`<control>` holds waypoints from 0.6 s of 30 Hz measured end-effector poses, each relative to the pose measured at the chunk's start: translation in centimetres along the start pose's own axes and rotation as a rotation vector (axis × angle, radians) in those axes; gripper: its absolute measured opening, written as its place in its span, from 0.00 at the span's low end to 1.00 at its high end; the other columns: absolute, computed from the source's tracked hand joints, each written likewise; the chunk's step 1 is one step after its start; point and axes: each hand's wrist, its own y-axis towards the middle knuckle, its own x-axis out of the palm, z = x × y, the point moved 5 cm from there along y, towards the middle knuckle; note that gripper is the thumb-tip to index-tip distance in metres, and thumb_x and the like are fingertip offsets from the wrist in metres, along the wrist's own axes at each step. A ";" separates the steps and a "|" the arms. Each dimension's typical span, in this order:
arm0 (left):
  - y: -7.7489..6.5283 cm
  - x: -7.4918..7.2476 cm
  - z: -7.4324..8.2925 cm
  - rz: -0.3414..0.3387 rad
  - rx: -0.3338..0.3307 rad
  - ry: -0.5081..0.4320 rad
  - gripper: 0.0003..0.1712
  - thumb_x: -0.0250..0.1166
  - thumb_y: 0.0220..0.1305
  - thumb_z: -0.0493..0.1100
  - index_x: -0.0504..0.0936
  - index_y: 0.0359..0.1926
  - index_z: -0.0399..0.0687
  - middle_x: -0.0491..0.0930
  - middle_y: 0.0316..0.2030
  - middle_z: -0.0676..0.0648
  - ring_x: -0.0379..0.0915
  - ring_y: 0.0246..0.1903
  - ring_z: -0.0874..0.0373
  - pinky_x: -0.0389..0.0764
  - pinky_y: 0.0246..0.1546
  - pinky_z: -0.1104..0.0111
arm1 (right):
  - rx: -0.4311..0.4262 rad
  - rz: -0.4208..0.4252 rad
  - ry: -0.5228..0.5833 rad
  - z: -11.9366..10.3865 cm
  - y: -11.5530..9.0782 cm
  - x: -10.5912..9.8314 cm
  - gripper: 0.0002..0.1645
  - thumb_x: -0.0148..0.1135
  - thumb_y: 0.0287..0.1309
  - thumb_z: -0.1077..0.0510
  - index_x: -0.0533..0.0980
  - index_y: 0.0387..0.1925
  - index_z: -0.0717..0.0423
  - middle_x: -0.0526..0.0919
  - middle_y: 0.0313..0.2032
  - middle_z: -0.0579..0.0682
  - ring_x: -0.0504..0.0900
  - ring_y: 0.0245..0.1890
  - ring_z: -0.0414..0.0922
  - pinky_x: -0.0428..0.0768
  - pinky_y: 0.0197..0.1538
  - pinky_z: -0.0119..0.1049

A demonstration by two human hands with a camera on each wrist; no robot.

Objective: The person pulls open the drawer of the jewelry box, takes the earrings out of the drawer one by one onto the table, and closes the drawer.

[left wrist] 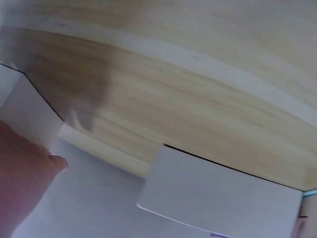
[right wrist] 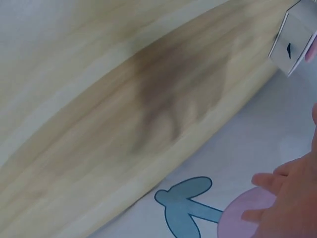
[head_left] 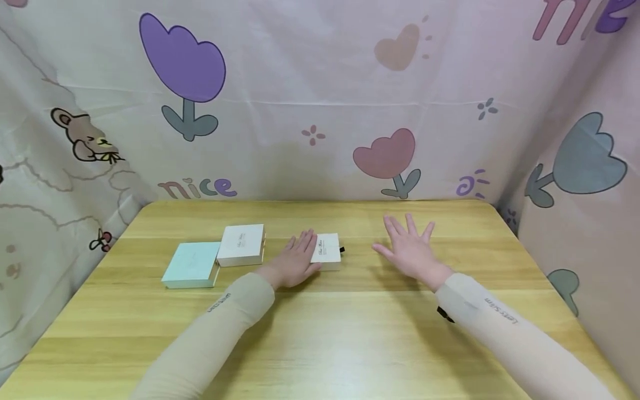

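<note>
A small white box (head_left: 327,249) with dark lettering and a black ribbon tab stands in the middle of the table. My left hand (head_left: 294,261) lies along its left side, fingers extended against the box and thumb near its front edge. In the left wrist view, the left hand (left wrist: 25,173) is beside that box's pale side (left wrist: 37,109). To the right, my right hand (head_left: 412,256) hovers above the table with fingers spread, holding nothing. The right wrist view has the right hand (right wrist: 292,198) well apart from the box (right wrist: 292,42).
Left of my left hand sit a larger white box (head_left: 242,243) and a pale mint box (head_left: 192,264), close together. The wooden table (head_left: 350,344) ends at the back against a printed curtain (head_left: 280,66), which also hangs along both sides.
</note>
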 end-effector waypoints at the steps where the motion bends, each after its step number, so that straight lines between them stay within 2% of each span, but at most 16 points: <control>1: 0.2 0.0 0.1 0.006 0.001 0.002 0.43 0.38 0.72 0.60 0.38 0.72 0.34 0.35 0.73 0.36 0.31 0.73 0.44 0.40 0.72 0.52 | -0.007 -0.004 0.003 -0.2 0.1 0.1 0.49 0.39 0.63 0.29 0.46 0.73 0.55 0.50 0.72 0.55 0.38 0.71 0.66 0.23 0.57 0.75; 5: 0.7 -0.1 0.6 0.005 -0.004 0.010 0.43 0.37 0.72 0.61 0.38 0.72 0.34 0.35 0.73 0.37 0.31 0.73 0.45 0.40 0.72 0.53 | -0.032 -0.010 0.014 -1.1 0.9 0.5 0.45 0.42 0.64 0.33 0.52 0.71 0.57 0.58 0.70 0.54 0.43 0.72 0.64 0.23 0.58 0.74; 11: 1.4 -0.5 1.6 -0.018 -0.006 -0.018 0.42 0.37 0.72 0.60 0.37 0.72 0.35 0.33 0.73 0.38 0.29 0.73 0.46 0.39 0.72 0.54 | -0.062 0.023 0.024 -2.3 2.0 0.9 0.35 0.52 0.63 0.40 0.67 0.63 0.59 0.73 0.61 0.56 0.55 0.69 0.62 0.28 0.60 0.75; 18: 1.6 -0.4 1.7 -0.011 -0.005 0.002 0.42 0.37 0.72 0.59 0.38 0.72 0.35 0.34 0.73 0.38 0.29 0.73 0.47 0.40 0.72 0.54 | -0.106 0.015 -0.004 -4.4 2.9 1.2 0.25 0.59 0.59 0.45 0.77 0.52 0.56 0.82 0.52 0.50 0.66 0.64 0.59 0.36 0.61 0.75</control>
